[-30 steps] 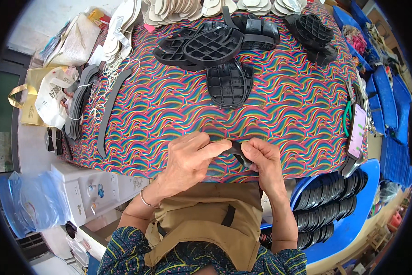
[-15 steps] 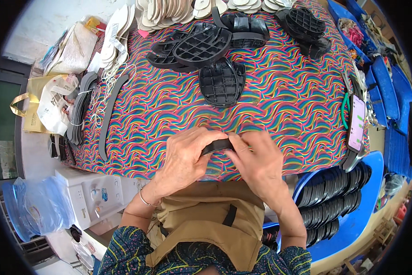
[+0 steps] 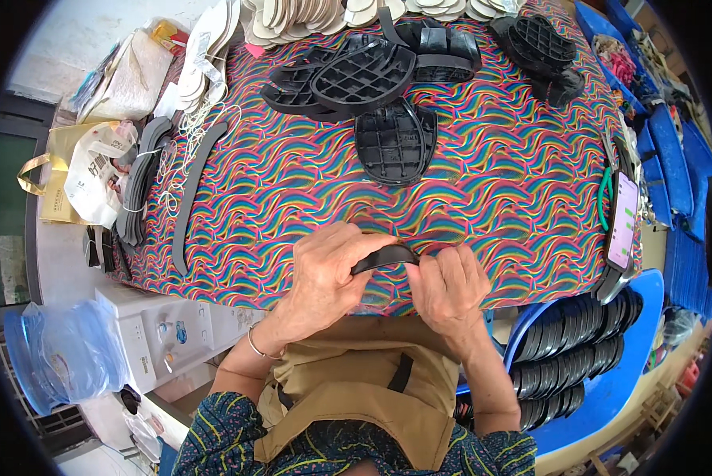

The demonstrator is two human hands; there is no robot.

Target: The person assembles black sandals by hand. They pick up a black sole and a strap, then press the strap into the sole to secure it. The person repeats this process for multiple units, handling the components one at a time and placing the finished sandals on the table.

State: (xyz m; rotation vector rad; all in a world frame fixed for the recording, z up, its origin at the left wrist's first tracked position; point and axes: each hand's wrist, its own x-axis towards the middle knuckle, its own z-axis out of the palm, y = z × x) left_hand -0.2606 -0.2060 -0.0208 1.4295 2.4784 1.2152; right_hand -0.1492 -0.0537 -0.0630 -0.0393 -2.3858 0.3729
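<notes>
My left hand (image 3: 326,276) and my right hand (image 3: 449,292) are over the near edge of the table, closed on a short black strip (image 3: 386,256). The strip arches upward between them. My left fingers and thumb grip one end, and my right fingertips pinch the other. Both ends are hidden inside my hands. Beyond them on the table lies a black shoe sole (image 3: 392,149) with a grid pattern. Behind it is a pile of similar black soles (image 3: 364,73), some overlapping.
A long grey curved strip (image 3: 193,190) lies at the left beside a tied bundle of grey strips (image 3: 139,182) and white string. Pale insoles (image 3: 296,24) line the far edge. At the right are more soles (image 3: 540,46) and a phone (image 3: 623,218). A blue tub (image 3: 648,317) holds rows of black strips.
My right hand has moved slightly right and down, and its fingers are now curled at the strip's end. More of the strip shows, arched between my hands. The view has shifted slightly.
</notes>
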